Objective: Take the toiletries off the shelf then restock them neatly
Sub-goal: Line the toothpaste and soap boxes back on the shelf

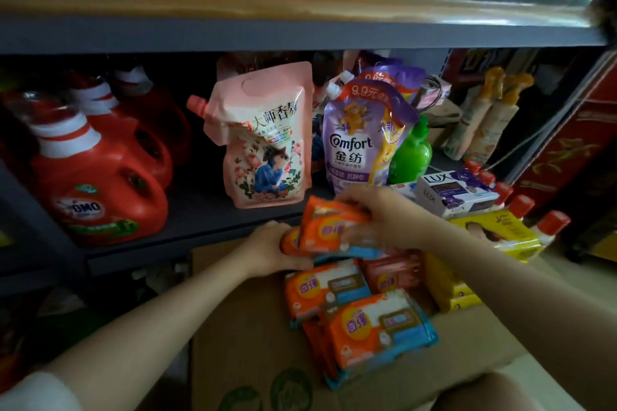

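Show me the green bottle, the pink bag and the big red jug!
green bottle (412,155), head view, on its body.
pink bag (267,143), head view, on its front picture.
big red jug (96,190), head view, on its body.

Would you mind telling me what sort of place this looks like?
Probably a small shop or its stockroom: metal shelving holds rows of red OMO detergent jugs, a Comfort pouch shows a printed price, and both hands hold orange soap packs.

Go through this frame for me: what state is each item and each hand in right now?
Left hand: grips the lower left end of the held orange soap packs.
Right hand: grips the held orange soap packs from above.
Orange soap packs on carton: lying flat, loosely piled.
Cardboard carton: closed, serving as a surface.
Pink refill pouch: upright, capped.
Comfort pouch: upright.
OMO bottles: upright, capped.
LUX box: lying flat.
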